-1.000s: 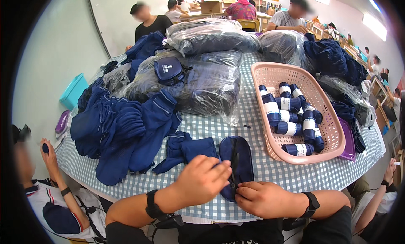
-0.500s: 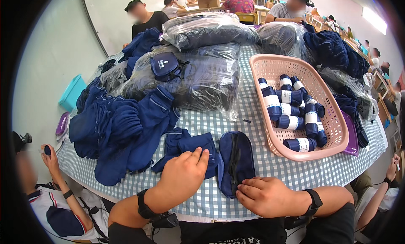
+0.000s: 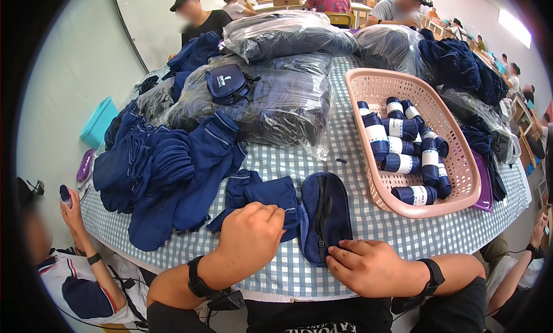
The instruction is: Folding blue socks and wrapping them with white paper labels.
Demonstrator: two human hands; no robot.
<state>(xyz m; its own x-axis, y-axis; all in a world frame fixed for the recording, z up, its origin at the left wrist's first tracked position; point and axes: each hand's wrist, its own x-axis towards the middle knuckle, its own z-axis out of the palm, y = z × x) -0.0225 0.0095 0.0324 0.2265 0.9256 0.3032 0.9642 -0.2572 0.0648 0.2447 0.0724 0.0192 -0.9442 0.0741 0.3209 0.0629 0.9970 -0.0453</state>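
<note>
My left hand [image 3: 252, 235], its fingers curled and their tips hidden, presses on a folded navy sock-like cloth [image 3: 262, 189] with a thin pale trim. Just right of the cloth lies a long oval navy eye mask [image 3: 340, 203], lengthwise toward me, a black strap [image 3: 324, 209] running along it. At the mask's near right edge, my right hand [image 3: 368, 267] has its fingers drawn together on the rim. The mask lies flat and touches the cloth's right side.
A pink basket [image 3: 415, 213] of rolled navy bundles with white bands stands right. Left is a heap of navy cloth [image 3: 167, 160]; behind are clear plastic bags [image 3: 288, 111] of dark goods and a small navy pouch [image 3: 225, 83]. People sit around the checked tablecloth [image 3: 276, 151].
The fingers of my left hand have curled in from lying stretched over the cloth. My right hand stays at the mask's edge. The view has shifted slightly.
</note>
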